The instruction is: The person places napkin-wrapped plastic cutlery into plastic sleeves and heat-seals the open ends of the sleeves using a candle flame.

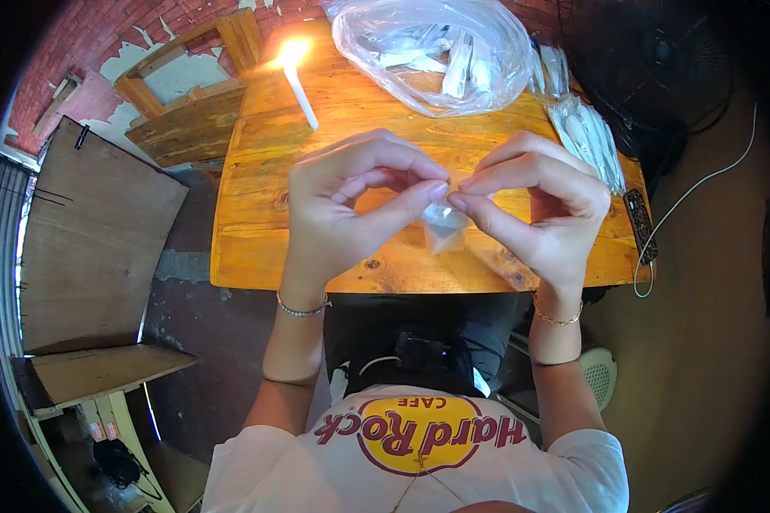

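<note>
Over the wooden table (257, 205), my left hand (359, 201) and my right hand (539, 201) meet, thumb and forefinger pinched on each side. Between the fingertips hangs a small clear plastic bag (445, 231), its top edge hidden by the fingers. What lies inside the bag is too small to make out. A lit white candle (301, 94) stands tilted on the table, beyond my left hand.
A large clear bag (436, 103) of packed white items lies at the table's far side. More wrapped packs (586, 141) lie at the right, near a black fan (650, 68). A dark power strip (640, 224) with a white cable sits at the right edge.
</note>
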{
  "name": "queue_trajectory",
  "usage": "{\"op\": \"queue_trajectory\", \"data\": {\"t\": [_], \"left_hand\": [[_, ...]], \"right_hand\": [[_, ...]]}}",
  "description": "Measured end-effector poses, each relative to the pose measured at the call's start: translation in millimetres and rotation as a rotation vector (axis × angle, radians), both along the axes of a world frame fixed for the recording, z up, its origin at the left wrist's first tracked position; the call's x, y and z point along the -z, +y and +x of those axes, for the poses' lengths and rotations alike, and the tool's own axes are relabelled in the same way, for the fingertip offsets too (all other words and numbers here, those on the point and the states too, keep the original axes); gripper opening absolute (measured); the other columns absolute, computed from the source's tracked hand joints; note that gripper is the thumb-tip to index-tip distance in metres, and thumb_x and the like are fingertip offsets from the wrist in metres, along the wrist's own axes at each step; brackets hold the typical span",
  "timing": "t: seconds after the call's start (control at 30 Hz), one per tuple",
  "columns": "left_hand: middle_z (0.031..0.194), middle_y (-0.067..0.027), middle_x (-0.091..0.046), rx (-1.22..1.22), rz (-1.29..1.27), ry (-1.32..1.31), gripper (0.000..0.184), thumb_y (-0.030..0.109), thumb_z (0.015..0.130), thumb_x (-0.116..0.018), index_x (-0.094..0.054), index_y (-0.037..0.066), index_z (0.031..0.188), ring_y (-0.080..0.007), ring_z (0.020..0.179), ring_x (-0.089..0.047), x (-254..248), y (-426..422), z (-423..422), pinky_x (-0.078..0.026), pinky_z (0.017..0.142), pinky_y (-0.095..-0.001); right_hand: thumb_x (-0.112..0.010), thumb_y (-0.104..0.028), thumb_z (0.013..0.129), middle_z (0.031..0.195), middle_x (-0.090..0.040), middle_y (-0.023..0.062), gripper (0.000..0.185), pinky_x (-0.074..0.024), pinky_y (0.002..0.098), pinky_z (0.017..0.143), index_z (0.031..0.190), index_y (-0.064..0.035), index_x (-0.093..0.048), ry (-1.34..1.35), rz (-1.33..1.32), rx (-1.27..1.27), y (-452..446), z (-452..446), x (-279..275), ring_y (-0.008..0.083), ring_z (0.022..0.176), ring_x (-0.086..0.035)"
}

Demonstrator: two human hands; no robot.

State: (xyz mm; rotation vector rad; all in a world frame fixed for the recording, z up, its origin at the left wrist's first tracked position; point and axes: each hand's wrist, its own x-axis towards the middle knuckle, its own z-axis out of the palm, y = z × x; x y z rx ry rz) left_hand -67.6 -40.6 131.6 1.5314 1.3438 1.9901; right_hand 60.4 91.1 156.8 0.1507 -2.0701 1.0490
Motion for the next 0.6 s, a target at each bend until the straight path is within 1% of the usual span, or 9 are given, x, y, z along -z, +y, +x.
{"op": "queue_trajectory", "data": {"t": [0.03, 0.1, 0.2, 0.3, 0.4, 0.5, 0.6], "left_hand": [[0.084, -0.0161, -0.061, -0.015, -0.011, 0.010, 0.013, -0.015, 0.073, -0.058, -0.060, -0.009, 0.085, -0.0197, 0.078, -0.061, -1, 1, 1, -0.052, 0.069, -0.0276], [0.083, -0.0157, -0.061, -0.026, -0.021, 0.036, 0.015, -0.015, 0.071, -0.060, -0.060, -0.009, 0.085, -0.0192, 0.077, -0.061, -3, -1, 0, -0.053, 0.069, -0.0268], [0.083, -0.0151, -0.061, -0.049, -0.031, 0.053, 0.015, -0.015, 0.071, -0.061, -0.060, -0.009, 0.084, -0.0184, 0.077, -0.062, -3, -2, -3, -0.053, 0.068, -0.0260], [0.084, -0.0143, -0.061, -0.078, -0.056, 0.051, 0.014, -0.014, 0.071, -0.061, -0.061, -0.008, 0.084, -0.0174, 0.076, -0.061, -6, -3, -5, -0.052, 0.067, -0.0250], [0.084, -0.0132, -0.061, -0.093, -0.067, 0.058, 0.014, -0.014, 0.071, -0.062, -0.061, -0.008, 0.083, -0.0165, 0.077, -0.061, -6, -3, -5, -0.051, 0.067, -0.0240], [0.084, -0.0125, -0.061, -0.101, -0.065, 0.060, 0.014, -0.014, 0.071, -0.062, -0.061, -0.008, 0.083, -0.0161, 0.077, -0.061, -6, -1, -4, -0.051, 0.069, -0.0243], [0.086, -0.0125, -0.062, -0.088, -0.076, 0.052, 0.015, -0.013, 0.072, -0.062, -0.061, -0.008, 0.086, -0.0163, 0.078, -0.061, -6, 0, -3, -0.051, 0.071, -0.0255]], "right_hand": [[-0.069, 0.005, 0.063, 0.073, -0.063, 0.0074, 0.014, -0.0449, 0.0210, 0.058, 0.076, 0.0004, -0.067, -0.011, -0.083, -0.020, -1, 0, 0, 0.0108, 0.063, -0.058], [-0.067, 0.006, 0.063, 0.078, -0.063, 0.0071, 0.017, -0.0454, 0.0205, 0.060, 0.079, 0.0014, -0.066, -0.033, -0.250, -0.060, -4, 3, 2, 0.0100, 0.066, -0.058], [-0.065, 0.008, 0.065, 0.082, -0.062, 0.0064, 0.017, -0.0453, 0.0199, 0.065, 0.081, 0.0024, -0.064, -0.171, -0.438, -0.087, -7, 11, -4, 0.0094, 0.072, -0.057], [-0.066, 0.005, 0.068, 0.082, -0.060, 0.0049, 0.015, -0.0444, 0.0196, 0.066, 0.082, 0.0018, -0.063, -0.187, -0.422, -0.010, -4, 15, -2, 0.0086, 0.076, -0.057], [-0.069, 0.001, 0.070, 0.082, -0.061, 0.0039, 0.017, -0.0439, 0.0194, 0.065, 0.086, 0.0007, -0.062, -0.223, -0.288, 0.026, 3, 16, 7, 0.0075, 0.077, -0.056], [-0.071, -0.004, 0.071, 0.082, -0.062, 0.0033, 0.016, -0.0435, 0.0190, 0.064, 0.085, 0.0001, -0.063, -0.206, -0.322, 0.057, -2, 12, 9, 0.0071, 0.077, -0.057], [-0.071, -0.005, 0.073, 0.083, -0.063, 0.0036, 0.013, -0.0441, 0.0192, 0.065, 0.082, 0.0002, -0.063, -0.163, -0.508, 0.030, -12, 4, 12, 0.0074, 0.077, -0.058]]}}
